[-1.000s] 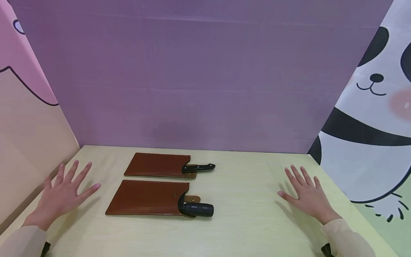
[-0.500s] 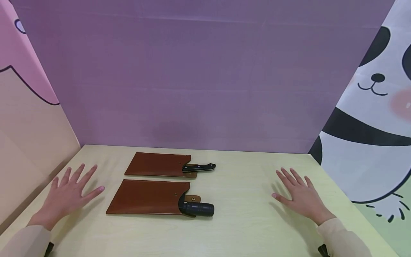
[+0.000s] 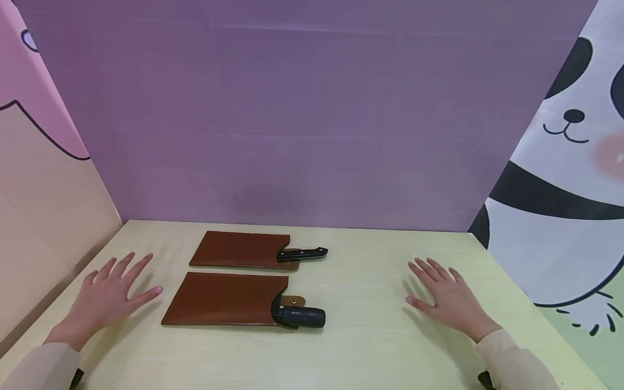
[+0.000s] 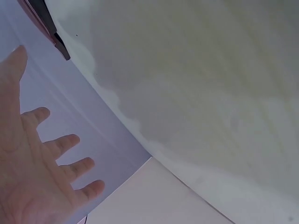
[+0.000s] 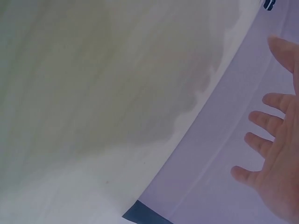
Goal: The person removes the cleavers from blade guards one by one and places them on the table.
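Two brown leather sheaths lie one behind the other on the pale wooden table. From the far sheath [image 3: 239, 249] sticks out a black riveted knife handle [image 3: 304, 254], pointing right. The near sheath [image 3: 224, 299] is bigger, with a thick round black handle [image 3: 302, 317] protruding at its right end and a snap tab beside it. Their blades are hidden inside. My left hand [image 3: 104, 298], fingers spread, hovers over the table left of the sheaths. On the far right my right hand [image 3: 450, 298] is held palm down with fingers extended. Both hold nothing, as the wrist views also show.
The light wooden table [image 3: 361, 346] ends at a purple backdrop [image 3: 312, 119]. A pink and beige panel [image 3: 44, 179] stands along the left side, and a panda-print panel [image 3: 560, 216] along the right.
My right hand has drifted left, toward the middle. My left hand has shifted slightly right. The sheaths and handles stay where they were.
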The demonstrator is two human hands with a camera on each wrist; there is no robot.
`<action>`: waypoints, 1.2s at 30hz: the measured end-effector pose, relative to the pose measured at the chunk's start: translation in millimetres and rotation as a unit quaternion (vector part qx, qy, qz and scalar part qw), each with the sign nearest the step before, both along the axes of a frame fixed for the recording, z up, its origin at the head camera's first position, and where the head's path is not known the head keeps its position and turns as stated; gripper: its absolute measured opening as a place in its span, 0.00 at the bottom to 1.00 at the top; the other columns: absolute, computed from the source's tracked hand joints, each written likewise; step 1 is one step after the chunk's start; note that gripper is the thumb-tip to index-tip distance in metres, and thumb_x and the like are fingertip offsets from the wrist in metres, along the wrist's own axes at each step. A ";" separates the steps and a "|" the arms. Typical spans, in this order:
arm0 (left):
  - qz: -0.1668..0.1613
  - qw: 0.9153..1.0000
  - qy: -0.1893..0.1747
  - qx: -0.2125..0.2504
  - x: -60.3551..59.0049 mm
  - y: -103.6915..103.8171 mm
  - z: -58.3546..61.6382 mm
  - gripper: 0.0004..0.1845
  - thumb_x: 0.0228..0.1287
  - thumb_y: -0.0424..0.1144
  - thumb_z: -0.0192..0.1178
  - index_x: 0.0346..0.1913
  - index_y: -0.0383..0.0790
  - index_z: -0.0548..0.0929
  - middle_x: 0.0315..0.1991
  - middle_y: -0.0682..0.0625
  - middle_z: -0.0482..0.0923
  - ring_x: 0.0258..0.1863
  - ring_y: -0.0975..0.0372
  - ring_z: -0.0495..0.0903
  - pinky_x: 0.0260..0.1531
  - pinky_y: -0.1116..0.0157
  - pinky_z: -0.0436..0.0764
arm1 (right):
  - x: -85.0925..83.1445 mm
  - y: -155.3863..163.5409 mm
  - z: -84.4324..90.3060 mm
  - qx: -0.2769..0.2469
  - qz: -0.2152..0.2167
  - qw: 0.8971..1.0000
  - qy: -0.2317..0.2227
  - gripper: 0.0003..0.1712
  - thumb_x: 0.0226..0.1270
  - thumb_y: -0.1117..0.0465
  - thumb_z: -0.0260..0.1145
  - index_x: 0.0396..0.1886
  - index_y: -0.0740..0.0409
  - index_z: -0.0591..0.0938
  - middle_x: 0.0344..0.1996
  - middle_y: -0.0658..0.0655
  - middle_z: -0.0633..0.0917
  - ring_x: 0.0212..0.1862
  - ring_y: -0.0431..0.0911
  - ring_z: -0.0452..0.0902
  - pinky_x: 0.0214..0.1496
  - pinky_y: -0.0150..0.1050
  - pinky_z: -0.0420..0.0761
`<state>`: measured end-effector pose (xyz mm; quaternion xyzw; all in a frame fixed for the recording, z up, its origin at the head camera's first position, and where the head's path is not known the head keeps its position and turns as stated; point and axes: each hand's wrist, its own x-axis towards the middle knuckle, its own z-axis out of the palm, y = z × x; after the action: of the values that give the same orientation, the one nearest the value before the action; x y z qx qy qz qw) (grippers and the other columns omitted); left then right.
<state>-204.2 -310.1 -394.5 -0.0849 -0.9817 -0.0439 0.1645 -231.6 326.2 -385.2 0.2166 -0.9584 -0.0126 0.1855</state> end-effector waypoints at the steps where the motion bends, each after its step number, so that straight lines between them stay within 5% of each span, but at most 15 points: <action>1: -0.003 1.000 0.003 0.000 -0.4 0.1 -0.8 0.41 0.56 0.65 0.52 0.70 0.53 0.54 0.63 0.33 0.60 0.58 0.34 0.59 0.47 0.38 0.60 | -0.1 -0.8 -0.3 0.003 0.002 1.000 0.000 0.41 0.56 0.38 0.61 0.65 0.55 0.67 0.63 0.60 0.68 0.65 0.58 0.59 0.59 0.62 0.58; 36: -0.090 0.996 0.011 0.013 -7.3 22.2 0.3 0.37 0.52 0.63 0.59 0.63 0.49 0.67 0.58 0.39 0.69 0.55 0.41 0.69 0.44 0.41 0.67 | 1.0 -48.6 -6.0 0.013 0.106 0.994 0.035 0.38 0.50 0.45 0.68 0.59 0.57 0.73 0.54 0.56 0.77 0.56 0.53 0.72 0.54 0.55 0.69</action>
<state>-211.4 -287.9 -394.2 -0.1716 -0.9676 -0.0701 0.1717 -230.6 277.7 -391.1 0.3184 -0.9229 -0.0126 0.2160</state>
